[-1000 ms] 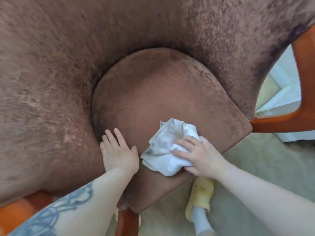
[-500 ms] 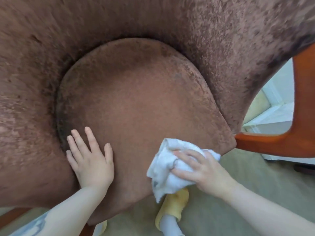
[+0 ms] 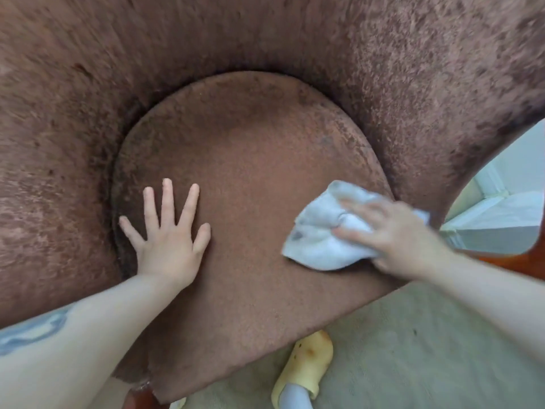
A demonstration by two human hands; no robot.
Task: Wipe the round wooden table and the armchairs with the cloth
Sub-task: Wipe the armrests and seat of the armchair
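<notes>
On the rounded seat cushion (image 3: 253,202) of a brown armchair (image 3: 295,39), a person's right hand (image 3: 404,240) presses a crumpled white cloth (image 3: 321,231) against the cushion's right edge, fingers bent over the bunched fabric and gripping it. The left hand (image 3: 168,231) lies flat on the left part of the seat, palm down, all five fingers spread wide, holding nothing. The upholstery is a short, velvety pile, smoother and more even on the cushion, mottled and brushed in patches on the curved back that wraps around it. A dark smudge marks the cloth's near left corner. A polished orange-red wooden arm (image 3: 507,261) shows at right, partly behind the wrist. Below the seat's near edge, a yellow clog (image 3: 309,367) stands on pale green carpet (image 3: 413,349). Compared with half a second ago, the cloth has swept from the seat's near front edge up and right along the side, and the left hand has opened wider.
</notes>
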